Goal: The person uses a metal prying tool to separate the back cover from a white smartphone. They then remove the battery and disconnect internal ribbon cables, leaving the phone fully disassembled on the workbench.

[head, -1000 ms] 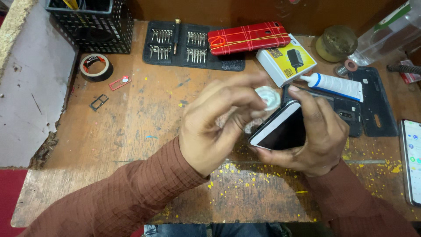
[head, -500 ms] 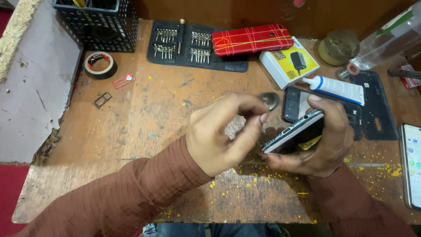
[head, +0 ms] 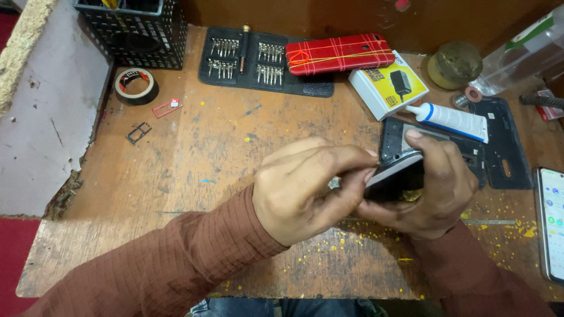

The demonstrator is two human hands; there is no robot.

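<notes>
Phone (head: 392,176) gripped edge-on by right hand (head: 432,188) (left hand (head: 308,188) pinching its end).

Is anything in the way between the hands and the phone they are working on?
Nothing visible is. The right hand already grips the phone by its edges, and the left hand has its fingertips right at the phone's near edge, with no gap to see.

The worktop (head: 235,152) is worn, scratched wood, flecked with yellow specks along its near edge. On it lie a black mesh basket (head: 132,32) at the far left, a roll of tape (head: 136,86) just beside it, two small card trays (head: 154,120), a black bit set (head: 252,61) — with a red phone (head: 341,53) resting on its right end — a yellow-and-white box (head: 388,85), a white tube (head: 449,117) and a lit phone (head: 552,223) at the right edge.
</notes>
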